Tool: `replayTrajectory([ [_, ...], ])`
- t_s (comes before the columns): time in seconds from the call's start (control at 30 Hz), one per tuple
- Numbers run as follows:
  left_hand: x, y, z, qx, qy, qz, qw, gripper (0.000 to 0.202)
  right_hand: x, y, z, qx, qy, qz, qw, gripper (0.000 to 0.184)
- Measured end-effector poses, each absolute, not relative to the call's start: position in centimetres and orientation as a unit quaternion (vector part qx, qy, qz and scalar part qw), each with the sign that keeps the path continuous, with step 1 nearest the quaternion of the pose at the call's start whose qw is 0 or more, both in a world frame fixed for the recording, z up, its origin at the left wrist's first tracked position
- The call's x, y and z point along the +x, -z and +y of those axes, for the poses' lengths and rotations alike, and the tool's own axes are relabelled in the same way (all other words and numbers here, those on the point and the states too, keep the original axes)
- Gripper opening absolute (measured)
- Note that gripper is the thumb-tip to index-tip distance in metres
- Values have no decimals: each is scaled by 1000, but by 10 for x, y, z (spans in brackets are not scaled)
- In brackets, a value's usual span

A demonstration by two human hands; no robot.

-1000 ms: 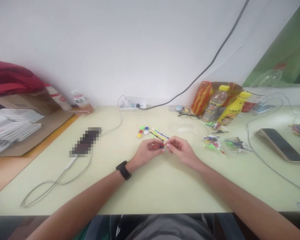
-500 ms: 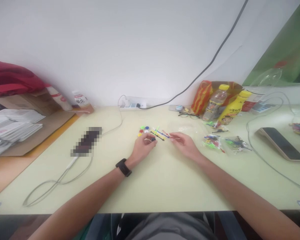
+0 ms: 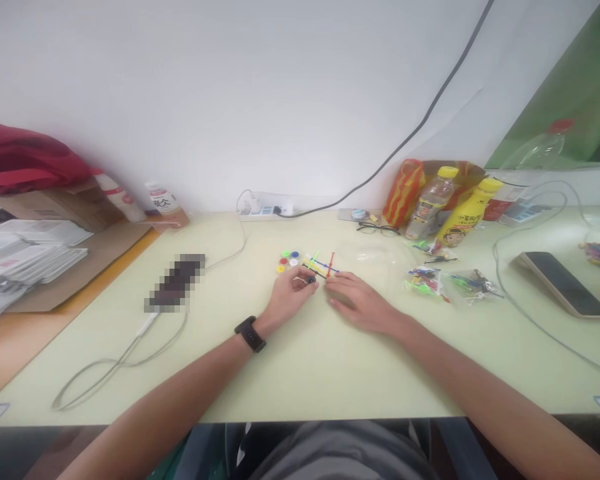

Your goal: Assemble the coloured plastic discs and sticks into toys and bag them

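Thin coloured plastic sticks lie crossed on the table in front of my hands: a black stick [image 3: 313,270], a red stick [image 3: 332,262], a blue stick [image 3: 330,267] and a light green one [image 3: 314,257]. My left hand [image 3: 291,294], with a black watch on its wrist, pinches a small round black piece [image 3: 311,280] between thumb and fingers. The fingers of my right hand [image 3: 359,301] are stretched out, low over the table, tips at the near ends of the red and black sticks. Small coloured discs [image 3: 286,262] lie beyond my left hand.
Clear bags of coloured plastic parts [image 3: 427,283] lie right of my right hand, near a tilted phone-like device [image 3: 566,283]. Behind stand a yellow bottle [image 3: 464,217], a clear bottle [image 3: 430,205] and glasses [image 3: 377,229]. A blurred-out dark device [image 3: 176,283] with a cable [image 3: 125,365] lies left.
My right hand has moved slightly left and nearer to me, its fingers now flatter. The red stick has turned and now points away from me. My left hand has shifted slightly right, still pinching the black piece.
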State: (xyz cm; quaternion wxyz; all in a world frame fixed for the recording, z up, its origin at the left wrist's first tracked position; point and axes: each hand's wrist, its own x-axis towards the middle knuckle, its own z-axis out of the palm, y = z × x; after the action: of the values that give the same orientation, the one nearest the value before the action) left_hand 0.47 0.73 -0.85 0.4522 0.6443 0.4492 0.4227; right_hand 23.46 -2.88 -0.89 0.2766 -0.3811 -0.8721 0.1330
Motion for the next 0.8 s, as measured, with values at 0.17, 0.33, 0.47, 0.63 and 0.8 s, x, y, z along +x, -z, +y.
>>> replayTrajectory([
  [0.17, 3, 9, 8, 653, -412, 451, 448, 28, 235, 4, -30, -389, -147, -859, 299, 24],
  [0.33, 2, 10, 9, 661, -405, 450, 444, 28, 236, 6, -27, -391, -134, -861, 296, 18],
  [0.47, 1, 10, 10, 663, -405, 447, 443, 27, 236, 3, -28, -396, -125, -865, 280, 17],
  [0.63, 2, 8, 9, 669, -411, 438, 438, 24, 236, 1, -30, -406, -128, -864, 268, 11],
  [0.8, 3, 6, 8, 653, -412, 430, 468, 27, 237, 2, -30, -411, -120, -864, 266, 23],
])
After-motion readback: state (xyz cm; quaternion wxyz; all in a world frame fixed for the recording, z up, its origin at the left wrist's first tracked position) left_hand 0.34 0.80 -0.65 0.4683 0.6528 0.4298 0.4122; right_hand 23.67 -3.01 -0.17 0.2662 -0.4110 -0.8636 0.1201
